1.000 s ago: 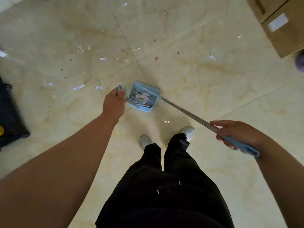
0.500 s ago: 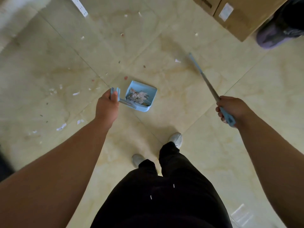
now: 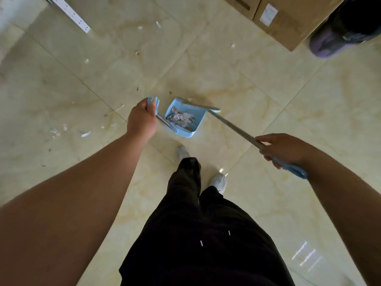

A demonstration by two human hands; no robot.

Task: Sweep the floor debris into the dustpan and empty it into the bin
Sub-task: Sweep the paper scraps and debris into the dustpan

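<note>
Your left hand (image 3: pixel 141 120) is wrapped tight round the dustpan handle (image 3: pixel 153 104), fingers curled in, only the blue grip end sticking out past the knuckles. The dustpan (image 3: pixel 185 117) hangs from that handle over the middle of the floor (image 3: pixel 247 79), right at a crossing of tile joints, just ahead of your shoes (image 3: pixel 218 181). Whether its base touches the floor, cannot tell. Inside it sits a pile of debris (image 3: pixel 181 117), pale paper bits and thin strips, bunched against the comb teeth on the near edge.

Your right hand (image 3: pixel 285 148) is clenched on the broom handle (image 3: pixel 233 125), forefinger stretched along the grey shaft, the blue grip end poking out behind the wrist. The shaft runs up and left to the broom head (image 3: pixel 208 106), which lies along the far rim of the dustpan, touching or just beside it; too blurred to say which.

Loose scraps (image 3: pixel 85 134) lie on the floor left of your left forearm, well apart from the dustpan, with more white flecks scattered toward the far left and far middle of the floor. A white perforated strip (image 3: pixel 68 12) crosses the far-left corner. Cardboard boxes (image 3: pixel 288 19) stand at the far-right edge, and just beside them a dark purple bin (image 3: pixel 338 38), its opening only partly in frame. Black trousers (image 3: pixel 198 234) fill the near edge.
</note>
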